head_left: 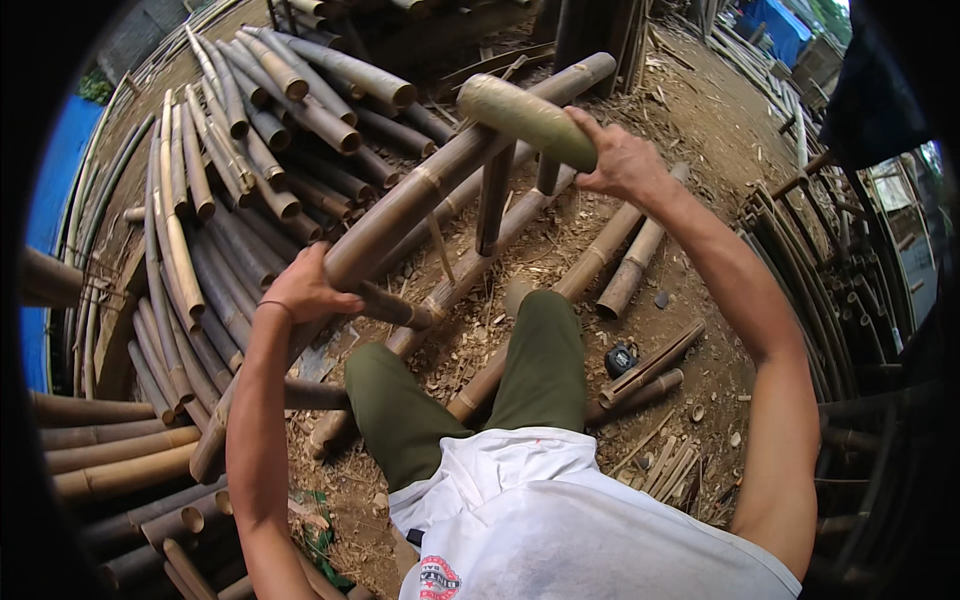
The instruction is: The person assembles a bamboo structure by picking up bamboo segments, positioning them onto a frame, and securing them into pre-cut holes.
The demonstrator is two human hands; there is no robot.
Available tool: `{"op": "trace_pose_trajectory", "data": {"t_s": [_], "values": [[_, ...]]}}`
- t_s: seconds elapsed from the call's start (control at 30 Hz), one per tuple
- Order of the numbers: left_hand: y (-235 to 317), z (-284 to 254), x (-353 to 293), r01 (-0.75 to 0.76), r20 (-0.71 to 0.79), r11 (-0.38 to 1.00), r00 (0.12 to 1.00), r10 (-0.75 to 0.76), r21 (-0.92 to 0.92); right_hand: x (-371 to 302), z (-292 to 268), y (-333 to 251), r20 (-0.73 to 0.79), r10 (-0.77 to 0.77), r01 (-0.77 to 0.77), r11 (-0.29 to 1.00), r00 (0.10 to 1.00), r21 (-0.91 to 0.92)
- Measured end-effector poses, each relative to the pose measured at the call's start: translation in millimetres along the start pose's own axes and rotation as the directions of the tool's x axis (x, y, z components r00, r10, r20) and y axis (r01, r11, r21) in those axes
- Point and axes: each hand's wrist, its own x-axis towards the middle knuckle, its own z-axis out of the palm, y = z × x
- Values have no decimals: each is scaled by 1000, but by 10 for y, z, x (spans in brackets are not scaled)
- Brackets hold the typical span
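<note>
A thick brown bamboo pole [430,180] slants across in front of me, from my left hand up to the far right. My left hand [305,287] is wrapped round its near part, the thumb along the side and the other fingers mostly hidden. In my right hand [618,160] is one end of a short, thick, greenish-brown club [515,115]. Its rounded far end lies over the top of the pole; whether they touch, I cannot tell. Below the pole, an upright bamboo post [494,200] joins it to a lower bamboo rail [470,265].
Cut bamboo poles [270,110] are stacked in a large heap on the left. A black round object [621,360] lies near split bamboo [655,362] on the chip-strewn ground. More loose poles [632,265] lie beyond my knees, and bamboo frames [800,290] stand at right.
</note>
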Motion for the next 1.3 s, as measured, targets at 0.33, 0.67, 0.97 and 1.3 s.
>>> {"op": "trace_pose_trajectory", "data": {"t_s": [0.33, 0.67, 0.97, 1.3], "values": [[1069, 99, 1509, 1, 12, 998, 1000, -2, 64, 1010, -139, 1332, -70, 275, -284, 935, 959, -215], [950, 62, 1628, 76, 92, 996, 993, -72, -46, 1745, 357, 1391, -257, 130, -225, 896, 958, -382], [953, 3, 1618, 92, 125, 989, 989, -78, -118, 1987, 450, 1310, -340, 267, -301, 952, 902, -49], [956, 27, 1601, 71, 139, 994, 988, -59, -81, 1887, 174, 1237, -344, 313, -245, 942, 885, 228]]}}
